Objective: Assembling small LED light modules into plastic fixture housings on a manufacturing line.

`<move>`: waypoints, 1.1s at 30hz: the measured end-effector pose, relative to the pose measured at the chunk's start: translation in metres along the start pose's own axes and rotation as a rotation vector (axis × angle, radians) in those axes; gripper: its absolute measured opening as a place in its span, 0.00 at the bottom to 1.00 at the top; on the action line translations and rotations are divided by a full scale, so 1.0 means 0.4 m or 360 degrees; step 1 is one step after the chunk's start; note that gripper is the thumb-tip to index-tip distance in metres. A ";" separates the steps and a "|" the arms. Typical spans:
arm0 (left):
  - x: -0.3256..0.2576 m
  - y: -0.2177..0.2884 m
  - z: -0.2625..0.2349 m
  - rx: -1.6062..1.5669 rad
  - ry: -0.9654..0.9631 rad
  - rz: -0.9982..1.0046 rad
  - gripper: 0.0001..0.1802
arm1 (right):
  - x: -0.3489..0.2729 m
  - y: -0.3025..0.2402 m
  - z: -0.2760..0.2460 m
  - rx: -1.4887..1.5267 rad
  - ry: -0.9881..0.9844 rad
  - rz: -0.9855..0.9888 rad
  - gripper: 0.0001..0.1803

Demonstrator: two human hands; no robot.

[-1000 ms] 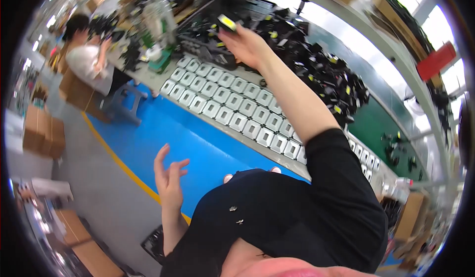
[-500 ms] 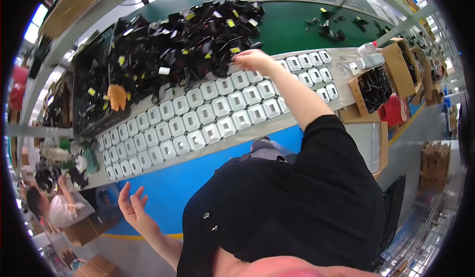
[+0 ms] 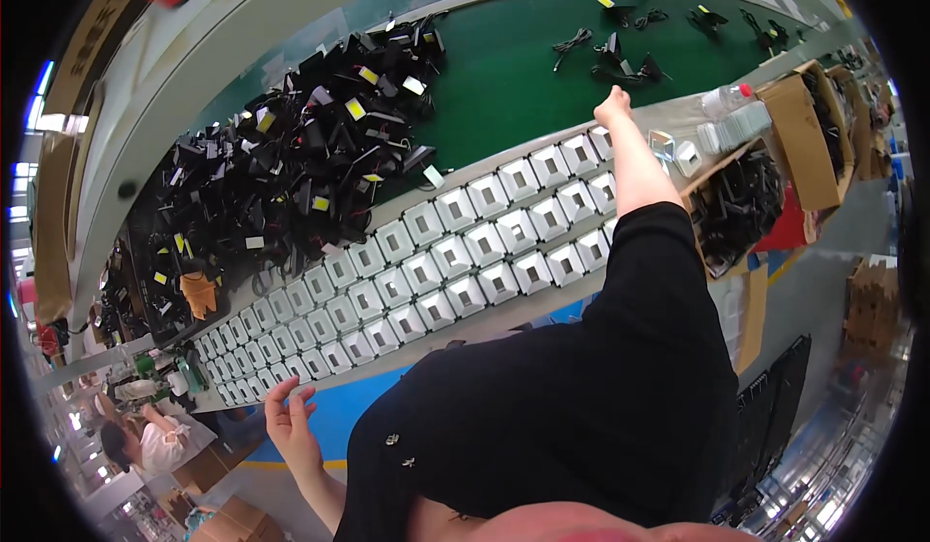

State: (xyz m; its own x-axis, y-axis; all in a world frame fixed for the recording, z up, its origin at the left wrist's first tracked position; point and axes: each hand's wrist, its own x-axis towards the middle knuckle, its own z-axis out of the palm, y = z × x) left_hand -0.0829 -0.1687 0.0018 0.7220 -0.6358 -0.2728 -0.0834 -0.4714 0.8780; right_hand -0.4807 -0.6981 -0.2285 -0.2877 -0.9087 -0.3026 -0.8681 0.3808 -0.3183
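My right hand point(image 3: 614, 108) reaches out over the far edge of the bench, just short of a black device with a cable point(image 3: 620, 65) on the green belt point(image 3: 513, 67). Its fingers look bunched and partly hidden, so I cannot tell whether they hold anything. Below the right forearm run three rows of square white-silver reflector-like pieces point(image 3: 455, 209), each with a dark square centre. Near the rows' left front, my left hand point(image 3: 291, 421) hangs in the air, open, fingers loosely bent, holding nothing.
A large heap of black devices with cables and yellow labels point(image 3: 300, 145) lies at the far left, with an orange glove point(image 3: 199, 295) on it. Cardboard boxes of black parts point(image 3: 741, 198) and a clear bottle point(image 3: 725, 101) stand right. A co-worker point(image 3: 155, 440) sits far left.
My right hand has moved right, from the edge of the black heap to the devices on the green belt. My left hand stays low and open. The whole view has shifted.
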 end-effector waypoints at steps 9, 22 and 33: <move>0.025 0.059 0.133 0.0185 -0.0028 -0.0213 0.12 | 0.207 0.015 0.065 -0.0233 0.0065 -0.0246 0.36; 0.063 0.050 0.137 -0.0042 -0.0191 -0.0212 0.11 | -0.085 -0.112 -0.259 0.0568 0.0942 -0.1037 0.11; 0.097 0.002 0.066 -0.1911 -0.1243 -0.0484 0.38 | -1.080 -0.437 -0.259 0.0842 -0.0412 -0.2963 0.19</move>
State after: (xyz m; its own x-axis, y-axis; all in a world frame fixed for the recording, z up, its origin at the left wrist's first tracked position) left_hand -0.0732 -0.2098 -0.0187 0.0263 -0.9537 -0.2997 0.8932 -0.1122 0.4354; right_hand -0.2467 -0.3898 0.0510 0.7954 -0.1482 0.5877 0.2342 -0.8192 -0.5236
